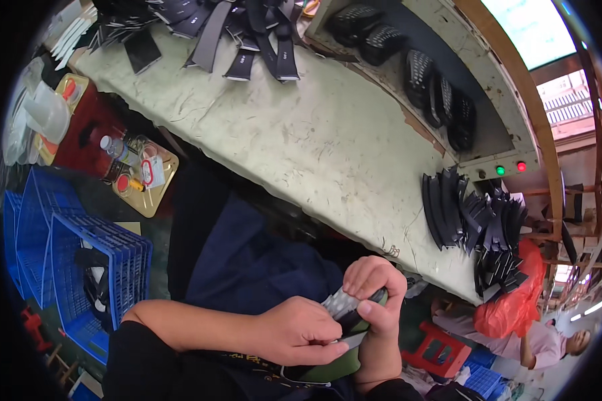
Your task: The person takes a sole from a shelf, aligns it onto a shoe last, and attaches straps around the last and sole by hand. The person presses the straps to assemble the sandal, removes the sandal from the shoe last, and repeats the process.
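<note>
Shoe piece point(346, 314), grey mesh with green and black, sits low in the head view, clasped by both hands: right hand point(374, 294) fingers curl around it, left hand point(301, 331) fingers pinch it, below the pale table point(314, 140).

left hand point(297, 331) fingers curled, right hand point(374, 294) bent inward (thumb pressing), both forearms low, close together
</note>
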A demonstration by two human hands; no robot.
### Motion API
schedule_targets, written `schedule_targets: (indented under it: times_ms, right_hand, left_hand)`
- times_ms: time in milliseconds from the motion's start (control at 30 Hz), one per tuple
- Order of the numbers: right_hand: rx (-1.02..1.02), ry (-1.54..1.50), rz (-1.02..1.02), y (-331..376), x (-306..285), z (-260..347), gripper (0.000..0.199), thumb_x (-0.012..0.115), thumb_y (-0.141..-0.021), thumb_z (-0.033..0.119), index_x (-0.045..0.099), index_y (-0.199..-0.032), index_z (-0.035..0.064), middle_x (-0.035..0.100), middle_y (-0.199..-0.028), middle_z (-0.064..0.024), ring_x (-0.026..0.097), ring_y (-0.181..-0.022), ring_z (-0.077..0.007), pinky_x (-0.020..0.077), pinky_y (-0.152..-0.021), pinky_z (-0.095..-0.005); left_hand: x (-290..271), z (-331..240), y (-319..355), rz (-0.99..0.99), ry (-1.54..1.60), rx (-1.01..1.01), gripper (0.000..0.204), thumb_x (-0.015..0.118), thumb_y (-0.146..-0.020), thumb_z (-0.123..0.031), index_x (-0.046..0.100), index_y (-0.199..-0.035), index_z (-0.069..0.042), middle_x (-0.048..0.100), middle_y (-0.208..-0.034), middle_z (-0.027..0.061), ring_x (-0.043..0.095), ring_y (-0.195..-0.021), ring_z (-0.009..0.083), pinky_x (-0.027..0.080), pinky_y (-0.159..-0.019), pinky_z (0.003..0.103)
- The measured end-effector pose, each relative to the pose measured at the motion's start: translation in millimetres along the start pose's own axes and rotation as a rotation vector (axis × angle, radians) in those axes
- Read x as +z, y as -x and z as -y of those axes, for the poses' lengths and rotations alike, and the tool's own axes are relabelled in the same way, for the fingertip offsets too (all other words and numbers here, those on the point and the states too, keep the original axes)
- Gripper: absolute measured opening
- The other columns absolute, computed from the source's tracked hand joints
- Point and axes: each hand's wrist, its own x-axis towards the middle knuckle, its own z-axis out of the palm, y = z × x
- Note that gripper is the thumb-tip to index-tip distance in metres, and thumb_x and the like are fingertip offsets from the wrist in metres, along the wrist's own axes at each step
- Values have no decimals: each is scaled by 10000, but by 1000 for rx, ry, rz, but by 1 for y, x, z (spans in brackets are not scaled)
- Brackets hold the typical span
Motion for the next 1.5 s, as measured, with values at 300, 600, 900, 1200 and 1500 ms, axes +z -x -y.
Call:
schedule_targets:
  times_ms: [300,600,900,1200,1500]
  right_hand:
    - [-128,-80,115,3,2,-1,185,734,-691,135,594,-704,14,613,-730,-113,595,-677,-237,491,-641,-345]
    - [-111,-102,50,-2,14,-3,197,728,-704,163,590,-701,24,610,-724,-104,594,-673,-238,484,-631,-351]
    - [-98,-2,-33,0,21,-4,215,723,-694,188,586,-702,22,606,-720,-108,594,-674,-234,483,-626,-349]
    - [-172,5,7,10,17,2,204,721,-696,183,594,-707,24,610,-726,-111,600,-676,-237,487,-628,-350]
    - [-276,80,37,16,20,19,202,687,-668,218,548,-647,73,580,-679,-71,567,-618,-200,468,-575,-317]
  left_hand:
    - [-2,-1,-4,45,-101,171,381,687,-883,-137,435,-606,-70,436,-563,68,470,-522,290,357,-504,394]
    - [-21,18,-13,44,-64,290,385,712,-872,-163,448,-605,-79,465,-567,46,487,-542,281,368,-548,382]
    - [-20,32,-2,48,111,92,376,706,-903,-191,495,-618,-68,455,-562,15,469,-546,207,377,-569,335]
    - [-11,20,2,209,334,-402,385,743,-897,-242,544,-624,-59,473,-583,1,471,-589,139,393,-590,283]
    - [13,30,-7,99,-22,-621,778,948,-570,-454,563,-1095,-30,602,-1071,88,543,-1012,175,465,-800,311]
